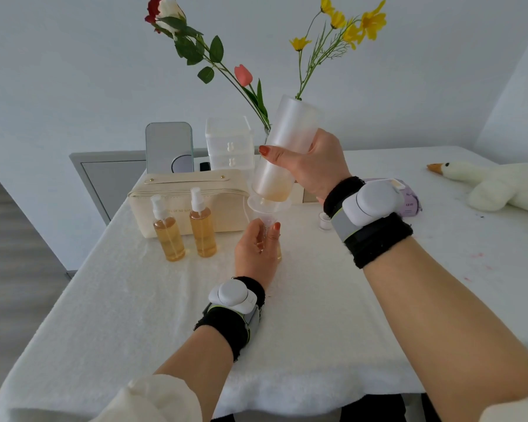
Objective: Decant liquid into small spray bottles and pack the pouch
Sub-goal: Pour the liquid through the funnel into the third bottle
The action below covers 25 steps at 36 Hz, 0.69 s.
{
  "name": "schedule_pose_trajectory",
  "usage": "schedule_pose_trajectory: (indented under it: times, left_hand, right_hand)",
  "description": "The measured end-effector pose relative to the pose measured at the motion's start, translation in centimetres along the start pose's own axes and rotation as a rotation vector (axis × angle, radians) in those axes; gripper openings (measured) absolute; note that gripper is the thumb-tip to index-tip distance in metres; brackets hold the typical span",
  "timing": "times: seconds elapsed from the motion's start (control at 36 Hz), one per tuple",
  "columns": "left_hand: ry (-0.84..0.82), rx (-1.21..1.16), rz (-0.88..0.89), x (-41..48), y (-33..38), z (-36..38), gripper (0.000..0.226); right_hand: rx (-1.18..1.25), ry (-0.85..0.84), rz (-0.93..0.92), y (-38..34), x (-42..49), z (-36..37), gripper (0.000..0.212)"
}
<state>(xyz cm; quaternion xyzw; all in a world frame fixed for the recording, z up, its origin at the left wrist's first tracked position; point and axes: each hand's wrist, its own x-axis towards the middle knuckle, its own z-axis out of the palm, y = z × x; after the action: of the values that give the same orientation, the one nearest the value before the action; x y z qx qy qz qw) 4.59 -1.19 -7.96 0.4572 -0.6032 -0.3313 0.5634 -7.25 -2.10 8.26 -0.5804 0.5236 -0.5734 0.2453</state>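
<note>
At the centre of the frame, the right hand point(314, 166) wraps its fingers and thumb round the big bottle point(287, 147), tipped mouth-down into the funnel point(267, 208). A little amber liquid sits pooled at its lower end. Just below, the left hand point(255, 254) curls its fingers round the small bottle point(278, 254) and the funnel's stem, holding both over the table point(134, 300).

The main risk is overflow. The left fingers cover most of the small bottle, so its level is hard to read, and it may already be close to full. A steeper tilt could also flood the funnel faster than it drains and spill onto the white cloth. The big bottle's mouth sits near the funnel's rim, so a small slip of the right hand would send liquid down the outside. A loose left grip could let the funnel lean.

At centre left, two filled sprays point(169, 236) stand just before the pouch point(226, 190), not yet packed.
</note>
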Motion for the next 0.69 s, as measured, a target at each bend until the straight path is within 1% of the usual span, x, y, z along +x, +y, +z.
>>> schedule_pose_trajectory:
  times: [0.06,0.14,0.28,0.39,0.53,0.69]
  left_hand:
    - [-0.001,0.012,0.002,0.0,-0.1,0.0,0.046]
    - [-0.006,0.015,-0.001,0.0,-0.1,0.0,0.041]
    - [-0.030,-0.027,-0.018,-0.1,0.0,-0.1,0.048]
    - [-0.019,-0.013,-0.012,0.0,-0.2,0.0,0.037]
    - [-0.021,0.019,0.009,0.0,-0.2,0.2,0.036]
    - [-0.040,0.030,0.029,-0.1,0.0,0.3,0.038]
  right_hand:
    - [-0.006,0.011,0.000,0.0,0.0,0.0,0.039]
    - [-0.002,0.016,-0.003,0.1,-0.2,-0.1,0.038]
    - [0.021,0.061,0.020,0.3,-0.4,-0.2,0.047]
    - [0.061,0.086,0.060,0.6,-0.9,-0.4,0.057]
    - [0.051,0.151,0.067,0.9,-1.8,-0.5,0.062]
    - [0.060,0.201,0.068,1.3,-2.3,-0.1,0.060]
